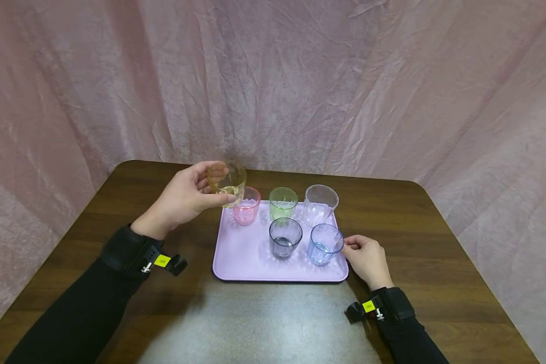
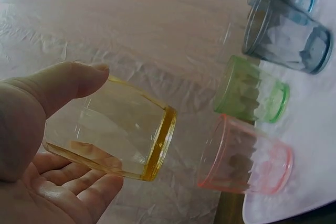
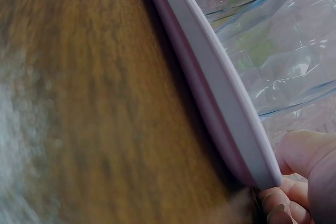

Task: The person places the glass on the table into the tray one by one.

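Note:
My left hand (image 1: 175, 199) holds a yellow glass (image 1: 236, 178) above the back left corner of a lilac tray (image 1: 241, 258). In the left wrist view, thumb and fingers lie on opposite sides of the yellow glass (image 2: 134, 124), leaving its thick base exposed. At the tray's right edge, my right hand (image 1: 368, 259) grips the rim, thumb above and fingers curled below in the right wrist view. Across the tray's back stand a pink glass (image 1: 246, 213), a green glass (image 1: 283, 206) and a clear glass (image 1: 320, 205). In front are a grey glass (image 1: 285, 240) and a blue glass (image 1: 325, 246).
The tray lies on a brown wooden table (image 1: 405, 217) with rounded far corners. Behind the table hangs a pink curtain (image 1: 273, 86). The blue glass stands close beside my right fingertips, and the pink one just below the raised yellow glass.

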`<state>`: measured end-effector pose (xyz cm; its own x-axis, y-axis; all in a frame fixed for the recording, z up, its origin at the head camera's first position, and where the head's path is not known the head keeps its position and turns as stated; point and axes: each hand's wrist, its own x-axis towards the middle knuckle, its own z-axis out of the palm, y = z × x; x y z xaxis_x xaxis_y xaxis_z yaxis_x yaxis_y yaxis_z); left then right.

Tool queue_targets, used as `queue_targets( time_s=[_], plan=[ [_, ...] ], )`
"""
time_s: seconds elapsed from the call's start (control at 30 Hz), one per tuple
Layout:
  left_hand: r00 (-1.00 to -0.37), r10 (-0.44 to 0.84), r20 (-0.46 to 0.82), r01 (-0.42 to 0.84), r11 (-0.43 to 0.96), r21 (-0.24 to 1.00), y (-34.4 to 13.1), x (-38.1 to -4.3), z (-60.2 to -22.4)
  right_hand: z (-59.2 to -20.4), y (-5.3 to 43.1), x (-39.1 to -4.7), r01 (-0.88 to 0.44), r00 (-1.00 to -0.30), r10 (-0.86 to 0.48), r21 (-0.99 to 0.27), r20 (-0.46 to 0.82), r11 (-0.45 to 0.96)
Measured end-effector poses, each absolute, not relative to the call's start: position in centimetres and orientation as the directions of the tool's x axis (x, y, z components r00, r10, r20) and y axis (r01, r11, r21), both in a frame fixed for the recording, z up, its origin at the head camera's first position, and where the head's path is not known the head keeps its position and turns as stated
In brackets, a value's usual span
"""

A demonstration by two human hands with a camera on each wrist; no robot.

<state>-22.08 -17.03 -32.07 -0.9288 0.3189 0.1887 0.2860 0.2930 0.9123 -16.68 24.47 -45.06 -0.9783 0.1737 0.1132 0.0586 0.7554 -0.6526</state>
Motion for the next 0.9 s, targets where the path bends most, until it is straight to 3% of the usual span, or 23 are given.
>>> queue_targets(
  time_s=[0.9],
  plan=[
    [-0.898,0.421,0.131,0.239,0.215,0.947,-15.1,-19.0,-35.3,-45.0,24.4,-16.6,0.068,-0.979,0.176,-0.654,0.101,0.753]
  ],
)
